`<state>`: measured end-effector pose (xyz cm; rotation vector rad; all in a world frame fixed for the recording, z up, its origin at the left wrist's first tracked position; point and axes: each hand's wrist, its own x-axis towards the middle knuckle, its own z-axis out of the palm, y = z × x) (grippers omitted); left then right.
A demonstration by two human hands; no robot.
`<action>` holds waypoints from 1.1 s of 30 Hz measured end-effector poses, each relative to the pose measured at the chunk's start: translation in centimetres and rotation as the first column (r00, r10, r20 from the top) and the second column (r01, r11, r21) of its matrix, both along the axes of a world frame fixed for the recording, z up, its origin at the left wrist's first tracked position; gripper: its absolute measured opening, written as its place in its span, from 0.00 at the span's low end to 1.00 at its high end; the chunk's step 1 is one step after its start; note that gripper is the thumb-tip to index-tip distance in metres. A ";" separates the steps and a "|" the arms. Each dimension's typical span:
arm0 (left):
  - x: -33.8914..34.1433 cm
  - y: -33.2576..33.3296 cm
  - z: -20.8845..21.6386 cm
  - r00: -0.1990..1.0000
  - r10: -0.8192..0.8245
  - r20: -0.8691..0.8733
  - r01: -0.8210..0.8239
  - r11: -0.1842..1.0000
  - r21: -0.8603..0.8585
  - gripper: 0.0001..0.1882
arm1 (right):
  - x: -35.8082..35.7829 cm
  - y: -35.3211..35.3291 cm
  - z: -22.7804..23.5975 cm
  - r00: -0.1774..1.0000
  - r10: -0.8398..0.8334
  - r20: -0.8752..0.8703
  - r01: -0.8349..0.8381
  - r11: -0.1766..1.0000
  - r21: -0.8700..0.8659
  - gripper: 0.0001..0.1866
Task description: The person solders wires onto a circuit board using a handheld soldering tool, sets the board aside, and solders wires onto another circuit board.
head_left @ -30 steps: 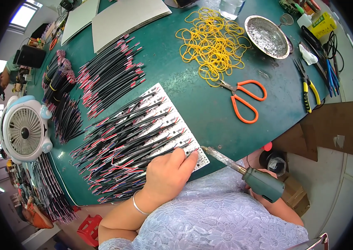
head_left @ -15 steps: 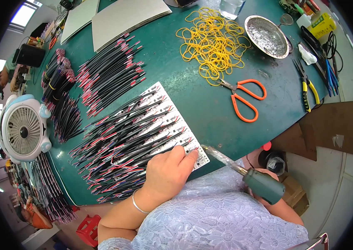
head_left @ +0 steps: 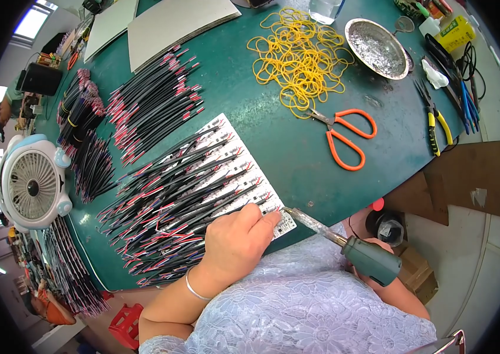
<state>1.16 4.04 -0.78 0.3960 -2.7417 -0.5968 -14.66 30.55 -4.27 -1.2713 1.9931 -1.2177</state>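
My left hand (head_left: 235, 236) is closed in a pinch over the lower right corner of a white circuit board panel (head_left: 244, 154), seemingly on a wire whose end is mostly hidden by the fingers. Many black cables (head_left: 167, 194) with red, white and dark wire ends lie across the panel. Gripped in my right hand (head_left: 382, 243) is a soldering iron (head_left: 374, 259) with a dark green handle. Its tip meets the panel's edge just beside my left fingertips. The handle hides most of the right fingers.
Orange-handled scissors (head_left: 350, 138), yellow rubber bands (head_left: 303, 59) and a metal bowl (head_left: 404, 68) of silvery scraps lie beyond the panel. Yellow-black pliers (head_left: 433, 121) are at right. More cable bundles (head_left: 155, 103) and a fan (head_left: 33, 187) stand left. People sit farther left.
The soldering iron has shifted slightly left, its tip now at the panel's edge. My left hand has stayed nearly in place; the whole view has shifted a little.
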 end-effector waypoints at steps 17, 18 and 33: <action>-0.3 -0.3 0.9 0.997 0.040 0.063 -0.050 0.986 0.159 0.11 | -0.1 -0.6 1.1 0.993 0.110 0.049 -0.113 0.992 0.050 0.16; -0.4 -0.4 0.9 0.997 0.031 0.072 -0.042 0.986 0.160 0.11 | -0.1 -0.6 1.2 0.993 0.108 0.050 -0.110 0.993 0.051 0.16; -0.4 -0.4 0.8 0.997 -0.004 0.082 -0.006 0.993 0.117 0.11 | -0.1 -0.4 0.0 0.992 0.088 0.094 -0.073 0.986 -0.150 0.17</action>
